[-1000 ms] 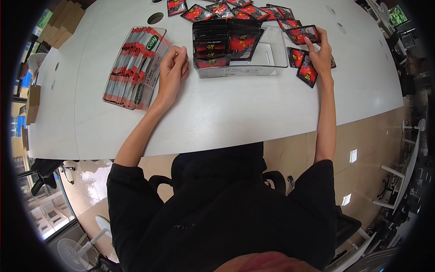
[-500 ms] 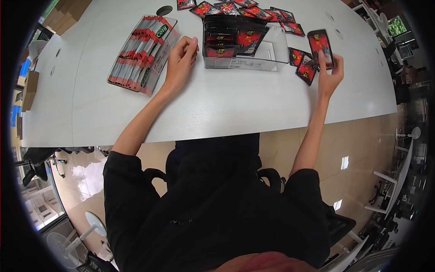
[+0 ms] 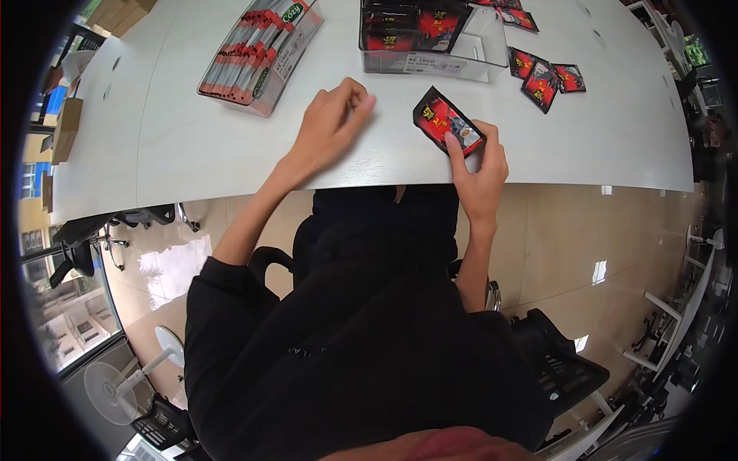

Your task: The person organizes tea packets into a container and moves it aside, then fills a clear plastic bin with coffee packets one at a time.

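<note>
My right hand (image 3: 480, 165) pinches a black-and-red sachet (image 3: 448, 123) between thumb and fingers, tilted just above the table near its front edge. My left hand (image 3: 334, 127) is to the left of it, fingers loosely curled in and nothing visible in them. Beyond the hands stands a clear plastic bin (image 3: 427, 64). Upright black-and-red sachets (image 3: 392, 38) fill its left part, while bare plastic shows on its right. Three similar sachets (image 3: 542, 83) lie together to the right of the bin.
A second clear bin (image 3: 265, 100), packed with red-and-silver stick packs (image 3: 250, 54), stands at the left. More loose sachets (image 3: 516, 17) lie at the back right of the white table (image 3: 192, 146). A cardboard box (image 3: 68, 127) is beyond the left edge.
My right hand has brought the sachet left and closer to me. Another sachet now shows beside the two at the right. My left hand has moved away from the stick-pack bin, and the camera view has shifted.
</note>
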Action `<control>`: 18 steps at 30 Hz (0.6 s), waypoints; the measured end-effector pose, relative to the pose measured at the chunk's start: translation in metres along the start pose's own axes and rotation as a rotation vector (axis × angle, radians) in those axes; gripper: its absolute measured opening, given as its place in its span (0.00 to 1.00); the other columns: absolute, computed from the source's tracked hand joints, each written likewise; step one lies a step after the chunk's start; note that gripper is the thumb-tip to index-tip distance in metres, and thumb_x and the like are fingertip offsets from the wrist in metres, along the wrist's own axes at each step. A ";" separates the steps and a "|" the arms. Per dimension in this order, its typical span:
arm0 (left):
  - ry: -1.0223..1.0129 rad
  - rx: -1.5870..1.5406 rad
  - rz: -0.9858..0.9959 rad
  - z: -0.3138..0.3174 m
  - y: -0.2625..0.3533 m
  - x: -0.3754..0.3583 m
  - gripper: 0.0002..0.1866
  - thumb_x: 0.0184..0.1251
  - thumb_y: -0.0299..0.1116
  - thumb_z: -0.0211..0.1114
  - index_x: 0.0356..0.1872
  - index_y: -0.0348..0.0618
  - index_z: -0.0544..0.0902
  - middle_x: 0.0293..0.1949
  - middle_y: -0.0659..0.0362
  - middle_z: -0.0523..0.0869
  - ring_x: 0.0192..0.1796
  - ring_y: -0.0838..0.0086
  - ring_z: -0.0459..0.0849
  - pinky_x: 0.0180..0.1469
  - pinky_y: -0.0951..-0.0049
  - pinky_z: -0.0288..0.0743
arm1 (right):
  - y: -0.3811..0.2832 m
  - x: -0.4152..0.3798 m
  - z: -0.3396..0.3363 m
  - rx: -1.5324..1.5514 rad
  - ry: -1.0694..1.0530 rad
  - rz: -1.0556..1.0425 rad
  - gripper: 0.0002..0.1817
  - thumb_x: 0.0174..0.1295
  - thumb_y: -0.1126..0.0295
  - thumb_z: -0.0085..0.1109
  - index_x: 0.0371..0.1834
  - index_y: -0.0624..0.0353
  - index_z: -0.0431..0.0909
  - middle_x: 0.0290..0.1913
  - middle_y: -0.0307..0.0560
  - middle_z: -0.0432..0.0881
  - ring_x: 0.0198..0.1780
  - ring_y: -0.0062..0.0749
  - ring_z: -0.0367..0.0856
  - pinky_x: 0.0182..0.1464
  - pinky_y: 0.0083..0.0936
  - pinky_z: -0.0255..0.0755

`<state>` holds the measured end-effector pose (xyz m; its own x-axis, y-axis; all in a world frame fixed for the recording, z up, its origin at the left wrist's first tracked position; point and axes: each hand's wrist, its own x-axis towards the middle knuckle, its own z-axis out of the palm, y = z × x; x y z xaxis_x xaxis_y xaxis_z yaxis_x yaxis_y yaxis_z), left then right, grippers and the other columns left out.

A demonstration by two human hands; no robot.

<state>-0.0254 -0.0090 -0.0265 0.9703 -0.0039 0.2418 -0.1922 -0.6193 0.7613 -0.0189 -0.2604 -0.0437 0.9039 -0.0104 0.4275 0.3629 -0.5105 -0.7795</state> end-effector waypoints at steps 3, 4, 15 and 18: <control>0.076 0.226 0.190 0.011 0.021 -0.017 0.13 0.73 0.40 0.69 0.48 0.43 0.82 0.35 0.58 0.80 0.41 0.65 0.75 0.50 0.66 0.67 | -0.011 -0.001 0.003 -0.092 -0.078 -0.075 0.16 0.64 0.60 0.74 0.47 0.55 0.81 0.34 0.46 0.86 0.35 0.42 0.78 0.42 0.36 0.71; 0.134 0.266 0.242 0.015 0.024 -0.021 0.14 0.70 0.40 0.71 0.48 0.43 0.82 0.37 0.58 0.80 0.43 0.64 0.75 0.53 0.65 0.66 | -0.014 -0.004 0.004 -0.089 -0.160 -0.057 0.17 0.63 0.59 0.74 0.48 0.55 0.82 0.33 0.45 0.86 0.34 0.42 0.78 0.41 0.36 0.71; 0.204 -0.178 -0.051 0.016 0.021 -0.058 0.09 0.64 0.32 0.77 0.40 0.38 0.88 0.31 0.57 0.85 0.34 0.69 0.78 0.38 0.68 0.70 | -0.010 0.000 0.012 0.175 -0.234 -0.181 0.05 0.66 0.69 0.70 0.42 0.55 0.88 0.39 0.37 0.84 0.26 0.29 0.74 0.34 0.27 0.66; 0.245 -0.345 -0.099 0.015 0.021 -0.059 0.07 0.64 0.28 0.77 0.38 0.36 0.89 0.32 0.59 0.87 0.33 0.74 0.78 0.38 0.73 0.69 | -0.013 -0.003 0.004 0.075 -0.320 -0.219 0.08 0.62 0.67 0.74 0.42 0.54 0.89 0.40 0.35 0.84 0.24 0.27 0.71 0.34 0.27 0.65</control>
<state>-0.0843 -0.0335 -0.0337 0.9308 0.2547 0.2620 -0.1785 -0.3088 0.9342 -0.0253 -0.2507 -0.0369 0.8239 0.3663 0.4325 0.5598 -0.4066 -0.7220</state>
